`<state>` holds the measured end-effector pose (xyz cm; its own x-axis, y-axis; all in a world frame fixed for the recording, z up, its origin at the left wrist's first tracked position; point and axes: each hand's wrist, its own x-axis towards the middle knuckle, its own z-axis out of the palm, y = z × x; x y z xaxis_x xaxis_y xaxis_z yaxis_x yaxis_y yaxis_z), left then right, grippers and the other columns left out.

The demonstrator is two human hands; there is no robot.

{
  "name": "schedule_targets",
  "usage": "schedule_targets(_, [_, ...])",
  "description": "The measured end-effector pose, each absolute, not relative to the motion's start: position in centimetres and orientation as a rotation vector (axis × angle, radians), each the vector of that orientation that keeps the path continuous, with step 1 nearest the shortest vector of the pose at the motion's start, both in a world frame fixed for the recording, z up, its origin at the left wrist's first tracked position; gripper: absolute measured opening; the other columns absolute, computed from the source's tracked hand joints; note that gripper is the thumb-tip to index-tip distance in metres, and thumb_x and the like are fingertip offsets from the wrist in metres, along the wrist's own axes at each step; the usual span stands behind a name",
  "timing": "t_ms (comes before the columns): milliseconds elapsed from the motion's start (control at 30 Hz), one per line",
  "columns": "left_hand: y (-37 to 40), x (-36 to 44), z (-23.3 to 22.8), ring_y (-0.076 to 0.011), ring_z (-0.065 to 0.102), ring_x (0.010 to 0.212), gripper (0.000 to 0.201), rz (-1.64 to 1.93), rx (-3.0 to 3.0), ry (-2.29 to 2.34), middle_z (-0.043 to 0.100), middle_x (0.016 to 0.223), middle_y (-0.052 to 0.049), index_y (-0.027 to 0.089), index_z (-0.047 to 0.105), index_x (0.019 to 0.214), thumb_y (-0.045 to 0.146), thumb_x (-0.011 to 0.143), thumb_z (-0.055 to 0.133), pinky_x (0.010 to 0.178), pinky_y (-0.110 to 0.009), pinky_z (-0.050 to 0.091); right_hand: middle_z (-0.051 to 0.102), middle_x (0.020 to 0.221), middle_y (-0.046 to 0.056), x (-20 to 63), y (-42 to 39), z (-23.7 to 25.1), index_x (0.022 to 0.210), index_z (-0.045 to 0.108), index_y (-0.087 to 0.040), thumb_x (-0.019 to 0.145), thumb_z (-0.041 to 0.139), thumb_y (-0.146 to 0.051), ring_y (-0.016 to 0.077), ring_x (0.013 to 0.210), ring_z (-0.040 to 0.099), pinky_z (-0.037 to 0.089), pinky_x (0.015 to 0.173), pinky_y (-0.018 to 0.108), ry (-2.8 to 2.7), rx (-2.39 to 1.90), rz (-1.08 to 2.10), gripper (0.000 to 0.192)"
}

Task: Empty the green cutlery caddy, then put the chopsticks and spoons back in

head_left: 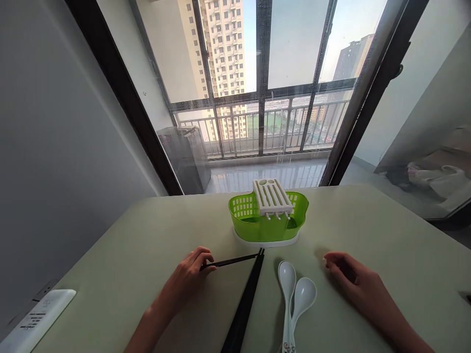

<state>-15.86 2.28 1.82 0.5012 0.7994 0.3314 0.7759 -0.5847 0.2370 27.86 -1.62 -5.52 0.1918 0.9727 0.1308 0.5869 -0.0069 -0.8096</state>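
My left hand (195,264) pinches a pair of thin black chopsticks (235,260) between thumb and fingers, low over the table. Their far ends meet the tips of a bundle of black chopsticks (246,306) lying lengthwise in front of me. To the right of the bundle lie two white spoons, one (287,279) partly over the other (305,294), with patterned handle ends. My right hand (355,279) rests on the table right of the spoons, loosely curved and holding nothing. Beyond them stands a green utensil basket (268,230) with a white slotted top (273,196) and small hooks.
The pale table (176,220) reaches to a glass sliding door, with a balcony behind it. A white power strip (44,316) lies at the left edge. Beyond the glass on the left stands a dark cabinet-like box (184,157). A pale bag-like bundle (441,181) sits at far right.
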Motion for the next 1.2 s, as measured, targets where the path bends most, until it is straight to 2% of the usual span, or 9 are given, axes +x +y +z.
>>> schedule_targets(200, [1.7,-15.0,2.1,-0.0134,0.067,0.074,0.017,0.734,2.571,1.366,0.066,0.107,-0.004,0.024,0.058,0.101,0.035,0.106,0.047,0.065,-0.025,0.053,0.078,0.094,0.004,27.6,-1.9,-4.3,0.101,0.070,-0.026,0.088,0.057,-0.057,0.0224,0.083,0.073,0.058,0.073,0.029,-1.453,-1.679,0.628,0.037])
schedule_targets(400, [1.4,-14.2,2.4,-0.0147,0.069,0.087,0.013,0.928,2.471,1.309,0.066,0.108,-0.003,0.024,0.060,0.104,0.035,0.104,0.053,0.077,-0.026,0.057,0.077,0.091,0.004,24.2,-3.0,0.8,0.098,0.071,-0.028,0.090,0.059,-0.058,0.0216,0.083,0.071,0.057,0.070,0.028,-1.559,-1.525,0.642,0.034])
schedule_targets(500, [1.1,-13.6,2.6,-0.0153,0.069,0.090,0.010,1.053,2.455,1.281,0.066,0.104,-0.003,0.024,0.060,0.103,0.033,0.103,0.056,0.081,-0.027,0.057,0.073,0.085,0.001,20.7,-3.6,3.6,0.111,0.068,-0.028,0.093,0.059,-0.054,0.0189,0.077,0.068,0.057,0.076,0.029,-1.653,-1.358,0.760,0.033])
schedule_targets(667, [0.2,-12.6,3.0,-0.0161,0.068,0.088,0.014,1.121,2.334,1.265,0.067,0.100,-0.003,0.023,0.062,0.098,0.036,0.102,0.059,0.081,-0.027,0.057,0.073,0.090,0.000,14.7,-3.6,6.1,0.135,0.057,-0.027,0.093,0.061,-0.056,0.0160,0.069,0.065,0.058,0.069,0.030,-1.667,-1.210,1.029,0.051])
schedule_targets(767, [-0.3,-12.1,3.1,-0.0168,0.068,0.089,0.016,1.138,2.240,1.247,0.067,0.099,-0.004,0.023,0.063,0.096,0.038,0.101,0.060,0.082,-0.028,0.058,0.072,0.087,0.000,12.0,-3.1,6.5,0.128,0.061,-0.026,0.094,0.059,-0.059,0.0167,0.069,0.065,0.056,0.069,0.030,-1.652,-1.194,1.056,0.047])
schedule_targets(867, [-0.6,-11.5,3.3,-0.0174,0.068,0.090,0.016,1.177,2.171,1.221,0.068,0.098,-0.004,0.023,0.064,0.094,0.039,0.098,0.064,0.083,-0.029,0.058,0.069,0.087,0.001,10.3,-2.5,7.0,0.107,0.066,-0.025,0.101,0.049,-0.057,0.0166,0.071,0.063,0.052,0.069,0.030,-1.703,-1.184,0.920,0.037])
schedule_targets(967, [-0.9,-11.0,3.4,-0.0177,0.068,0.087,0.017,1.167,2.055,1.207,0.072,0.093,-0.003,0.023,0.067,0.091,0.040,0.095,0.068,0.082,-0.029,0.057,0.063,0.086,0.001,9.9,-2.1,8.0,0.088,0.061,-0.024,0.107,0.037,-0.048,0.0162,0.076,0.060,0.048,0.073,0.029,-1.813,-1.128,0.771,0.039])
schedule_targets(1100, [-1.3,-10.5,3.7,-0.0154,0.066,0.068,0.022,0.959,1.800,1.092,0.075,0.077,0.000,0.021,0.073,0.086,0.041,0.093,0.068,0.069,-0.027,0.056,0.058,0.089,0.001,10.8,-2.0,10.7,0.084,0.053,-0.024,0.110,0.033,-0.041,0.0143,0.075,0.055,0.043,0.071,0.028,-2.046,-1.029,0.766,0.037])
schedule_targets(1200, [-1.5,-10.1,3.9,-0.0178,0.070,0.073,0.021,0.898,1.688,1.000,0.079,0.078,-0.001,0.019,0.079,0.080,0.038,0.088,0.075,0.073,-0.029,0.056,0.054,0.088,-0.001,11.5,-1.7,12.7,0.082,0.050,-0.023,0.110,0.032,-0.036,0.0124,0.073,0.052,0.041,0.070,0.028,-2.240,-0.971,0.833,0.036])
